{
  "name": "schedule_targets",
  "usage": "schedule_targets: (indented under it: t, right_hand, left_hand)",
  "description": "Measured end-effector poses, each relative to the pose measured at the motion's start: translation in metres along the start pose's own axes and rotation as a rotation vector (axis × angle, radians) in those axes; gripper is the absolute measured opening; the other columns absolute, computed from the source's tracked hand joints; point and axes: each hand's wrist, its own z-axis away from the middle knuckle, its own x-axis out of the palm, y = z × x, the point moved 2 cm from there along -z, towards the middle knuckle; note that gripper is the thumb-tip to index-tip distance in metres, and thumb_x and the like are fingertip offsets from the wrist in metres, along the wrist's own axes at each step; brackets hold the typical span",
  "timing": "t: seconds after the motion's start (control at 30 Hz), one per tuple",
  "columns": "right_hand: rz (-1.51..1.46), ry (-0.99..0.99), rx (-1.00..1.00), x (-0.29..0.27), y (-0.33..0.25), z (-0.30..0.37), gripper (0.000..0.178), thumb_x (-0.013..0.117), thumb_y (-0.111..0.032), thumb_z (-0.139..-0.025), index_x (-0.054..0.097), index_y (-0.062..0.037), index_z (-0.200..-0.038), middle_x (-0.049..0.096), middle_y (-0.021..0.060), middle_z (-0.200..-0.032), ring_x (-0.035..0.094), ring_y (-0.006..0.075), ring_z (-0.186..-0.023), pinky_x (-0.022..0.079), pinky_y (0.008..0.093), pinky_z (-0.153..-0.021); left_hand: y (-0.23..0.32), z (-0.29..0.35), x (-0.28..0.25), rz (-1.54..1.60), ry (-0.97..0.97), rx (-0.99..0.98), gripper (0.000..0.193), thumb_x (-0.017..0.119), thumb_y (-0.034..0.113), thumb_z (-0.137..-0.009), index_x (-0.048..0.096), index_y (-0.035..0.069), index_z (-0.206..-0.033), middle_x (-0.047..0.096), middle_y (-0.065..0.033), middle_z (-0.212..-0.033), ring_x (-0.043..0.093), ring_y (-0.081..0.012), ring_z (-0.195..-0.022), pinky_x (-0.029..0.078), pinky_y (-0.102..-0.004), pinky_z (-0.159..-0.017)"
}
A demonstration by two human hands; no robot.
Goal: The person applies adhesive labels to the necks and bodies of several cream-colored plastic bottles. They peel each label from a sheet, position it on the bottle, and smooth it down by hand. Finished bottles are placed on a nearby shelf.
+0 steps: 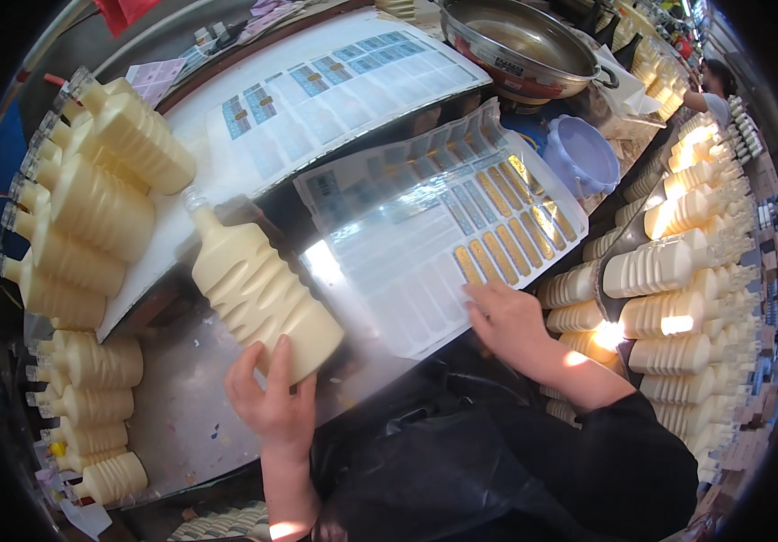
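A cream plastic bottle (262, 285) with a ribbed body and a clear neck lies tilted in front of me, neck toward the far left. Around its base are the fingers of my left hand (276, 393), closed on it. My right hand (515, 330) rests at the near right edge of a sticker sheet (389, 280). Its fingers are bent together at the lower end of a gold sticker strip (468, 265); whatever lies between the fingertips is hidden. Blue and gold strips fill the sheet's right side, and pale blank strips its lower middle.
Stacked cream bottles (104, 203) stand at the left, and many more bottles (669, 271) are piled on the right. Another sticker sheet (344, 90) lies on a raised white board (199, 154). Beyond are a metal pan (520, 41) and a lilac bucket (581, 154). A person (717, 90) is far right.
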Motion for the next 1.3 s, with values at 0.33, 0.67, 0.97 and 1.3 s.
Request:
schedule_targets:
  t: [0.33, 0.67, 0.97, 1.3]
  right_hand:
    - [0.238, -0.161, -0.088, 0.005, -0.001, 0.023, 0.048, 0.078, -0.022, -0.084, 0.064, -0.0071, -0.128, 0.058, 0.0083, -0.089, 0.067, 0.0247, -0.069, 0.053, 0.0377, -0.058]
    - [-0.743, -0.349, 0.337, 0.007, 0.001, -0.006, 0.026, 0.067, -0.01, -0.095, 0.076, 0.0003, -0.118, 0.072, 0.0056, -0.093, 0.062, 0.008, -0.073, 0.05, 0.0253, -0.066]
    - [-0.923, -0.236, -0.208, -0.006, -0.088, -0.049, 0.037, 0.058, -0.003, -0.098, 0.068, -0.0012, -0.133, 0.064, 0.0061, -0.097, 0.057, 0.0102, -0.073, 0.048, 0.0264, -0.072]
    - [-1.154, -0.592, -0.025, 0.022, -0.117, -0.124, 0.031, 0.072, -0.022, -0.096, 0.072, -0.0002, -0.117, 0.071, 0.0059, -0.105, 0.065, 0.0103, -0.086, 0.053, 0.0278, -0.076]
  left_hand:
    - [0.042, -0.015, 0.002, 0.259, 0.053, 0.146, 0.031, 0.079, 0.009, -0.075, 0.076, 0.009, -0.106, 0.064, -0.009, -0.105, 0.061, -0.0301, -0.094, 0.048, -0.0423, -0.085]
    - [0.084, -0.034, 0.032, 0.56, -0.167, 0.105, 0.035, 0.084, 0.011, -0.072, 0.074, 0.007, -0.105, 0.066, -0.0121, -0.096, 0.064, -0.0307, -0.085, 0.051, -0.0404, -0.074]
    - [0.071, -0.055, 0.009, 0.187, 0.062, 0.006, 0.025, 0.079, 0.009, -0.069, 0.07, 0.007, -0.093, 0.063, -0.0101, -0.089, 0.061, -0.0314, -0.081, 0.049, -0.0428, -0.074]
    - [0.013, -0.07, -0.014, 0.807, 0.136, -0.598, 0.009, 0.071, 0.004, -0.096, 0.075, 0.0, -0.102, 0.068, 0.0007, -0.092, 0.059, -0.0074, -0.084, 0.047, -0.0231, -0.08]
